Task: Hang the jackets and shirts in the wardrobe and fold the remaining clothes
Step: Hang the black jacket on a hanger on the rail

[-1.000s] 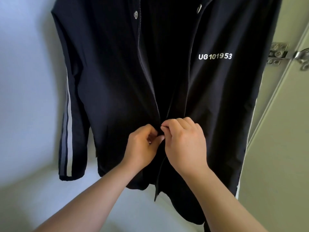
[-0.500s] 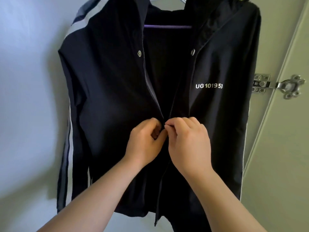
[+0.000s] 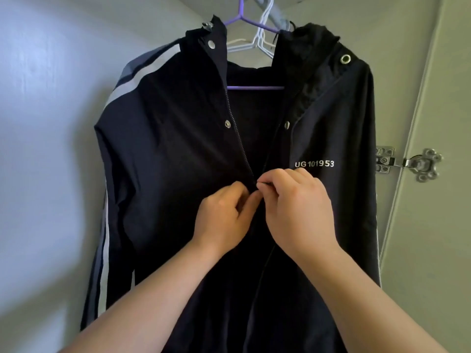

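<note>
Close together, left hand (image 3: 224, 215) and right hand (image 3: 298, 210), fingers (image 3: 271, 177) curled in pinch.

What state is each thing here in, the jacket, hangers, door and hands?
jacket: hung up, upper front open.
zip: undone in its upper part.
purple hanger: hooked overhead, bearing the jacket.
white hangers: hanging behind, apparently bare.
left hand: pinches the jacket edge by the zip.
right hand: pinches the zip.
wardrobe door: open.

home wardrobe interior | hangers (image 3: 257, 43) on rail | door hinge (image 3: 418, 164) | pale panel walls (image 3: 51, 98)
</note>
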Tool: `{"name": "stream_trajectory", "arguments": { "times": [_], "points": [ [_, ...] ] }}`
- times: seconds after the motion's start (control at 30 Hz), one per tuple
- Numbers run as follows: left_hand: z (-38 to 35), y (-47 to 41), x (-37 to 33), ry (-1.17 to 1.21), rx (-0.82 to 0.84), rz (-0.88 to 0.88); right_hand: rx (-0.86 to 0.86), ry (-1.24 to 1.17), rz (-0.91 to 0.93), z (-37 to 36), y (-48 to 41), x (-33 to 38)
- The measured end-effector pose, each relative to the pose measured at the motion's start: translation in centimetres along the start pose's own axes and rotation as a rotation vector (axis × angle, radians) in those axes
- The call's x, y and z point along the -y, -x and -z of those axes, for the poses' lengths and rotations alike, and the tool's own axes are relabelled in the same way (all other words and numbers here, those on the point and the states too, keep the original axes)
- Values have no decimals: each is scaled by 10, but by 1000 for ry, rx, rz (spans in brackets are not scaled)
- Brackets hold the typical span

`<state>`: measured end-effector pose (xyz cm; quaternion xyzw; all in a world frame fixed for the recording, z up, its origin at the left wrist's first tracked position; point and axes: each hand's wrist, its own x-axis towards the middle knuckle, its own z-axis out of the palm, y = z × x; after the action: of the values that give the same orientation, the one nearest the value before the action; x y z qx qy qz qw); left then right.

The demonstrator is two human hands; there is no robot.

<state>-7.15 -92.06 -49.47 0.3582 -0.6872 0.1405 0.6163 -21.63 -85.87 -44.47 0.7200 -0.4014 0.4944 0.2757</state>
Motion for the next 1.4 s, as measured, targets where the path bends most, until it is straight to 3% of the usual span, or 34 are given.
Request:
{"name": "stream_trajectory", "arguments": {
  "times": [0.2, 0.47, 0.67, 0.8, 0.93, 1.17, 1.3, 1.4],
  "points": [
    [-7, -21, -4, -75, -34, -205, -69, 49, 9, 17, -30, -4],
    [-5, -44, -9, -149, -35, -105, -116, 67, 62, 29, -58, -3],
    [-7, -74, -24, -191, -131, -199, -161, 235, 175, 37, -77, -3],
    [-12, -71, -22, -266, -122, -191, -239, 168, 31, 51, -122, -10],
    [-4, -84, -26, -335, -50, -118, -173, 103, 72, 45, -126, -13],
    [10, -124, -44, -297, -178, -125, -244, 131, 99, 48, -141, -9],
    [4, -114, -37, -362, -127, -135, -328, 49, -137, 70, -188, -9],
    [6, -112, -24, -397, -100, -111, -285, 131, -29, 66, -196, -3]
  ]
}}
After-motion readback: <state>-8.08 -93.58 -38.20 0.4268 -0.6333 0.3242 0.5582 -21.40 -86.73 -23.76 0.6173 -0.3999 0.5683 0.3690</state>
